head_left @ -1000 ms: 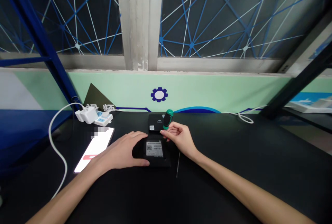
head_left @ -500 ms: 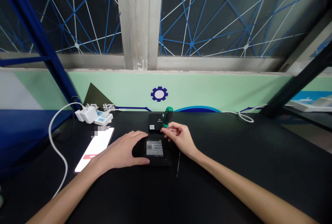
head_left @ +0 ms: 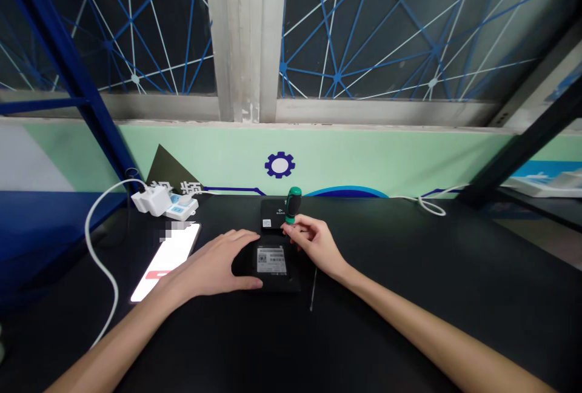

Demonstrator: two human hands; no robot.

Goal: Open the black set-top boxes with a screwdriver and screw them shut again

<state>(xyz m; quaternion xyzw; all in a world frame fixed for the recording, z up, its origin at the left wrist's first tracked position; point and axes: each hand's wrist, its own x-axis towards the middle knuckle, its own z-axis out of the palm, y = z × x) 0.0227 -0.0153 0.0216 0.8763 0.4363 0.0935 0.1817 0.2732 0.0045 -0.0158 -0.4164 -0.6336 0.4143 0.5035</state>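
A flat black device [head_left: 271, 284] with a grey printed label lies on the table before me. My left hand [head_left: 222, 264] spans its left side, thumb at the near edge and fingers at the far edge, holding it. Above the device's far right corner, my right hand [head_left: 316, 241] pinches a screwdriver [head_left: 294, 204] with a green and black handle, held nearly upright. My fingers hide the screwdriver's tip. Just behind the device is a black box [head_left: 270, 211] with a small white code label. A thin metal rod [head_left: 313, 291] rests to the right of the device.
A phone [head_left: 166, 262] with a bright screen lies beyond my left forearm. Behind it sit a white power strip [head_left: 180, 206] and a charger [head_left: 152, 200] with a white cable [head_left: 102, 268]. Another white cable [head_left: 431, 205] loops at the back right, by the wall.
The screwdriver's handle has tilted very slightly to the left. Both hands stay in nearly the same places, and the device has not visibly moved.
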